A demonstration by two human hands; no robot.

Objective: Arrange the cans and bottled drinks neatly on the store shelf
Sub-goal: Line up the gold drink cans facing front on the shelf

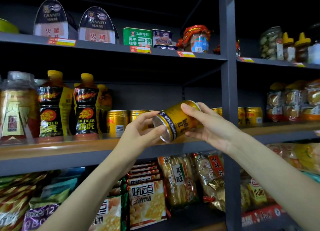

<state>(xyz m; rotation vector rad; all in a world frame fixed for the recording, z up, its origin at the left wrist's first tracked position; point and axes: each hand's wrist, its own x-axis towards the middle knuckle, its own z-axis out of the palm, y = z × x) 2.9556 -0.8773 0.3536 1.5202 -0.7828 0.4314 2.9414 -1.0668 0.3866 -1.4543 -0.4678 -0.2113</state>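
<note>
Head view of a store shelf during restocking. Both hands hold one gold can [176, 120] in front of the middle shelf [69, 146], tilted so that its silver base faces the camera and slightly left. The left hand [143, 128] curls round the base rim, thumb and fingertips pinching the blue band; the right hand [207, 125] wraps the far end, thumb lying on top of the body and fingers curled beneath. The can is in the air, clear of the shelf board, just in front of an open stretch of the board.

Progress, as judged from the layout: a row of like gold cans [117, 120] already stands upright behind the hands, with more beyond the grey upright post [228, 92], and the Hi-Tiger bottles [86, 107] stand label-forward at the left. The held can is not yet placed; it appears to need turning upright and setting into the row.

Obscured: the hands and the held can cover the middle of the can row, so its count and any gaps cannot be told. The right fingertips lie behind the can. The large bottle [17, 107] at far left is blurred and cut by the frame edge.
</note>
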